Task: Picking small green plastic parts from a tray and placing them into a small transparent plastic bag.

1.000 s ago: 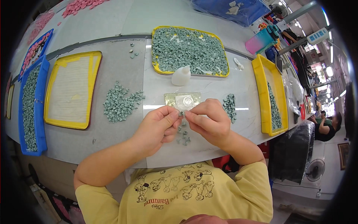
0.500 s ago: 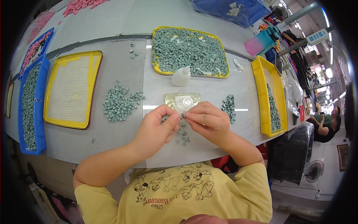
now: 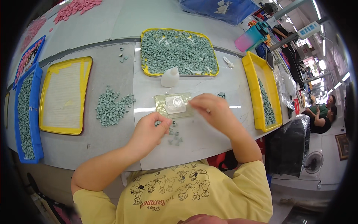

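Now hands apart, right hand [image 3: 209, 108] off the small grey pieces [image 3: 173, 135].

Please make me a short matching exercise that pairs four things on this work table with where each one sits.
Things:
1. loose pile of green pieces
2. white bottle
3. pink pieces
4. empty yellow tray

Places:
a. far left corner of the table
b. between the blue tray and the loose pile
c. just in front of the full yellow tray
d. left of the left hand

Pairs: 1-d, 2-c, 3-a, 4-b
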{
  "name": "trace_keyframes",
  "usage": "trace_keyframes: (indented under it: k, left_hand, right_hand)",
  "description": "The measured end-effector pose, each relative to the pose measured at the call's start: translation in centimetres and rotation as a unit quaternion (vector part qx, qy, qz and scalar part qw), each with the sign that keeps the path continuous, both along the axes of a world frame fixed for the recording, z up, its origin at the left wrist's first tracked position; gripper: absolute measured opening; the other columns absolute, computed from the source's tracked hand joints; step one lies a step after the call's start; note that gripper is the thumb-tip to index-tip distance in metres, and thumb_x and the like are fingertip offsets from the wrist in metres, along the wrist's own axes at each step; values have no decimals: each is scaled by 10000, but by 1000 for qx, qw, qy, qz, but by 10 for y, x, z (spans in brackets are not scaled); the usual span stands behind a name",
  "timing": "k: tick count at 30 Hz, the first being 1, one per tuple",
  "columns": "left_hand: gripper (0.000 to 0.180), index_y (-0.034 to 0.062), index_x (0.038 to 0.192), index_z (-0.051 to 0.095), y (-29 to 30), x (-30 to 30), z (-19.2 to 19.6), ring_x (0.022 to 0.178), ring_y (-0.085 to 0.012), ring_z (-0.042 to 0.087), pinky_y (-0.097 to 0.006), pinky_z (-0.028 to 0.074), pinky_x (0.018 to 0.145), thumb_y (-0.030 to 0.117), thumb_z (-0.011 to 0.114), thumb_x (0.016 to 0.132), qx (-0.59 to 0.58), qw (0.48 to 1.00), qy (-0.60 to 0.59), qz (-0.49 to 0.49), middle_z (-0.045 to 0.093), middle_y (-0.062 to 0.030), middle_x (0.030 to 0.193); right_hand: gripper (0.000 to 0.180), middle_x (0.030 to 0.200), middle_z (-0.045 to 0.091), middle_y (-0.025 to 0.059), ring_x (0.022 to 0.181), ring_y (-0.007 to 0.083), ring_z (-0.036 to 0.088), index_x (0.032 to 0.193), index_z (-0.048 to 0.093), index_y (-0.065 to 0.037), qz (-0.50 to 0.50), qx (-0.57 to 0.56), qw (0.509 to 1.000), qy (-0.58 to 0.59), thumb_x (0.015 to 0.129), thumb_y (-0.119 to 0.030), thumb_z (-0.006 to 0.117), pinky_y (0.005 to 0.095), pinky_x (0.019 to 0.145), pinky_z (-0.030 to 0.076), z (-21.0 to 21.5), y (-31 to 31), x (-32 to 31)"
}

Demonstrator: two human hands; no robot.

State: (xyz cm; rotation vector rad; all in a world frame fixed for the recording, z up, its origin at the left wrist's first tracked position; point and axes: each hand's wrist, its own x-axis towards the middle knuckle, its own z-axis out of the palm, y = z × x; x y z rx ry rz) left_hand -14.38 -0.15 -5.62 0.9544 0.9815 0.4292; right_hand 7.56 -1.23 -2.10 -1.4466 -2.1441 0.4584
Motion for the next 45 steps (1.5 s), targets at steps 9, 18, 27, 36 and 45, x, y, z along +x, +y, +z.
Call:
trace_keyframes:
  k: [9, 18, 27, 36, 45]
  left_hand:
    - [198, -9, 990, 553, 2, 14, 3, 507, -32, 302, -184, 238, 423, 165, 486, 924, -82, 993, -84, 10, 420, 34, 691]
    - [189, -22, 1020, 570, 12, 13, 13, 535, -35, 331, -176, 260, 444, 120, 511, 910, -77, 986, -135, 60, 465, 10, 760]
    - [199, -23, 1004, 586, 12, 9, 21, 541, -40, 354, -179, 266, 442, 143, 545, 901, -119, 980, -156, 24, 512, -8, 765]
    - [219, -6, 981, 585, 5, 7, 20, 497, -30, 352, -186, 280, 434, 184, 596, 872, -38, 990, -129, 30, 552, 5, 753]
    - [215, -30, 1053, 573, 5, 3, 17, 538, -34, 348, -182, 273, 449, 113, 529, 899, -64, 986, -146, 55, 525, -22, 808]
  right_hand:
    - [100, 813, 588, 170, 783, 334, 571, 856, 632, 2, -210, -82, 948, -223, 781, -43, 584, 392, 698, 466, -14, -6, 68]
    - [156, 802, 605, 111, 719, 241, 592, 916, 640, -11, -185, -50, 981, -29, 778, 0, 569, 307, 654, 480, -9, 7, 45]
    - [222, 863, 622, 63, 715, 198, 600, 896, 642, -45, 39, 57, 989, 133, 697, 50, 662, 294, 633, 486, 13, -9, -23]
    - [280, 854, 625, 63, 682, 215, 584, 907, 626, -38, 82, 151, 985, 2, 643, 6, 709, 300, 584, 477, 6, -22, -26]
    - [326, 835, 614, 55, 638, 196, 540, 922, 619, -21, 66, 223, 969, -84, 605, 20, 684, 302, 560, 427, -6, -6, -6]
